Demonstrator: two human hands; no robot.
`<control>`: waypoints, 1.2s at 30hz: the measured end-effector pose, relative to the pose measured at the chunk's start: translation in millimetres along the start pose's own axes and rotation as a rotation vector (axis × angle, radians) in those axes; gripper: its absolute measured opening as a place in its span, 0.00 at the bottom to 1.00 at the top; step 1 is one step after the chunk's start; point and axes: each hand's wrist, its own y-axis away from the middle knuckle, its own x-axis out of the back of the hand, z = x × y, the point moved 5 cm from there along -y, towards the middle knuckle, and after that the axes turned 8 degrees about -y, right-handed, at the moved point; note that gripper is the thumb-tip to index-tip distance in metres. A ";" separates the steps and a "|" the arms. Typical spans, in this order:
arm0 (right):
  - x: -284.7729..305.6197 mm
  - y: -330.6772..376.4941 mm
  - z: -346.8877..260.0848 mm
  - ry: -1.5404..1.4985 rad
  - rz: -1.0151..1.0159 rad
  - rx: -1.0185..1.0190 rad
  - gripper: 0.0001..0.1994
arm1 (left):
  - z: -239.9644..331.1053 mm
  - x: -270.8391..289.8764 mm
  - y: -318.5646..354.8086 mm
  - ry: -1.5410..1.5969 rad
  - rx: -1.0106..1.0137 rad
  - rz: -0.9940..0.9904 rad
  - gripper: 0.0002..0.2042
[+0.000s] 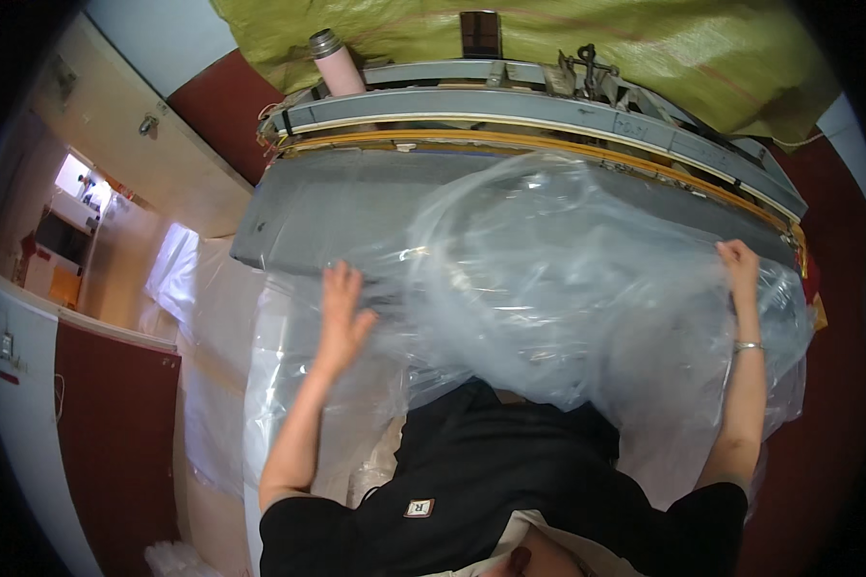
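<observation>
A large clear plastic sheet (529, 288) lies loose and wrinkled across the grey work surface (327, 207) in front of me, and it hangs down toward my body. On the right, my right hand (739, 264) is closed, its fingers pinching the edge of the plastic near the surface's right end. My left hand (343, 317) is open over the plastic at the left, with fingers stretched and thumb apart. Whether its palm touches the film I cannot tell.
Behind the surface runs a metal frame with a long grey bar (548, 108) and an orange strip (510, 140). A pink bottle (338, 69), a dark phone-like slab (480, 36) and a metal clamp (589, 72) are at the back. More plastic (216, 385) hangs at left, near a door (135, 106).
</observation>
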 end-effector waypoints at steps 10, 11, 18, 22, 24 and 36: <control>91.6 16.6 105.5 0.221 0.213 -0.147 0.16 | 204.4 -116.9 18.5 0.569 -0.256 -0.502 0.16; 91.9 17.0 103.9 0.249 0.227 -0.174 0.16 | 201.4 -118.3 21.0 0.567 -0.256 -0.502 0.16; 101.2 27.7 107.2 0.177 0.249 -0.141 0.15 | -8.5 60.5 -27.8 1.674 0.326 0.385 0.13; 86.4 20.9 94.9 0.048 0.167 -0.155 0.13 | -81.9 129.7 -42.4 0.179 0.418 0.334 0.10; 81.4 19.1 97.6 0.039 0.130 -0.146 0.13 | -82.9 134.2 -53.1 -0.007 0.326 0.432 0.08; 98.5 19.2 140.5 0.180 0.162 -0.148 0.15 | -35.2 -1.6 33.1 1.262 1.063 0.521 0.18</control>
